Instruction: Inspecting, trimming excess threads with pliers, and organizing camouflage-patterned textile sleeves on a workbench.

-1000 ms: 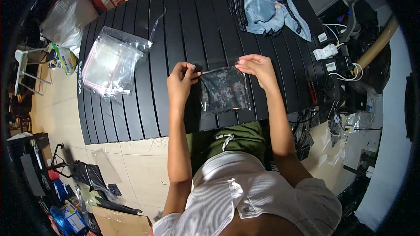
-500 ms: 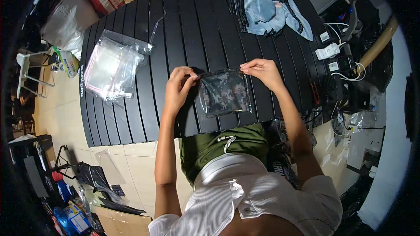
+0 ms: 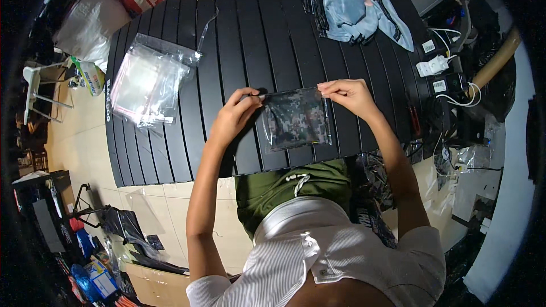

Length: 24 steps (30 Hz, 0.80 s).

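A clear plastic bag [image 3: 298, 118] with folded dark camouflage cloth inside lies near the front edge of the black slatted table [image 3: 239, 39]. My left hand [image 3: 234, 114] pinches the bag's upper left corner between thumb and fingers. At the upper right corner, my right hand [image 3: 348, 95] pinches the same top edge, so the edge is stretched between the two hands. The cloth fills most of the bag below that edge.
A stack of clear plastic bags [image 3: 147, 84] lies on the table's left side. Blue-grey cloth pieces [image 3: 355, 11] are piled at the far right. White plugs and cables [image 3: 433, 66] sit by the right edge, near a red-handled tool [image 3: 414, 120].
Both hands keep hold of the bag's top corners. My right hand has shifted slightly right, and the top edge looks straighter. The whole view has moved a little.
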Motion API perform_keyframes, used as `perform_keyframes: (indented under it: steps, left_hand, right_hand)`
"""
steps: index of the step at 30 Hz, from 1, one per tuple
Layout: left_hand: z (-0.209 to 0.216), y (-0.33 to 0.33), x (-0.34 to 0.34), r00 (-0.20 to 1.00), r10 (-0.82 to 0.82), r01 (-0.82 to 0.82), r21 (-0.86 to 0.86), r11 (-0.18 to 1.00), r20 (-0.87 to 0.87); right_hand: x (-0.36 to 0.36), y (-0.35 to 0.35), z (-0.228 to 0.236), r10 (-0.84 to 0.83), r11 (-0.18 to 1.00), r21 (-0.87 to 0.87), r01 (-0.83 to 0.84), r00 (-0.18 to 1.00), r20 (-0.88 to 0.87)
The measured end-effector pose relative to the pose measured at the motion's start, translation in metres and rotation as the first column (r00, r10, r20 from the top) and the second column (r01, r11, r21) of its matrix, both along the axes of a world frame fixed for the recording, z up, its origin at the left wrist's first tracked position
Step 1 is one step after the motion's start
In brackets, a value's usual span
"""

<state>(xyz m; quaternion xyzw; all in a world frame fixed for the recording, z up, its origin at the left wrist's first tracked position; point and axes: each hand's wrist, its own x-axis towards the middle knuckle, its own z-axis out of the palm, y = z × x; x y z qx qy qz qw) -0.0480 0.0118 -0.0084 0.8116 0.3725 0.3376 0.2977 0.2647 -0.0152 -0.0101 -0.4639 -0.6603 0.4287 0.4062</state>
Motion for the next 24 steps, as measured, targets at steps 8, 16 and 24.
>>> perform_keyframes:
  steps: [8, 16, 24]
  left_hand:
    - [-0.005, 0.003, -0.006, 0.958, -0.035, 0.096, 0.204, 0.974, -0.285]
    - [-0.004, 0.0, -0.012, 0.914, -0.024, 0.174, 0.34, 0.924, -0.404]
    - [0.001, 0.001, -0.01, 0.941, -0.009, 0.16, 0.425, 0.891, -0.337]
  right_hand:
    - [-0.001, -0.006, 0.002, -0.013, 0.96, 0.275, -0.062, 0.964, 0.264]
    - [-0.001, -0.016, -0.001, 0.028, 0.918, 0.349, -0.189, 0.908, 0.419]
    - [0.004, -0.029, 0.016, -0.031, 0.876, 0.344, -0.339, 0.671, 0.741]
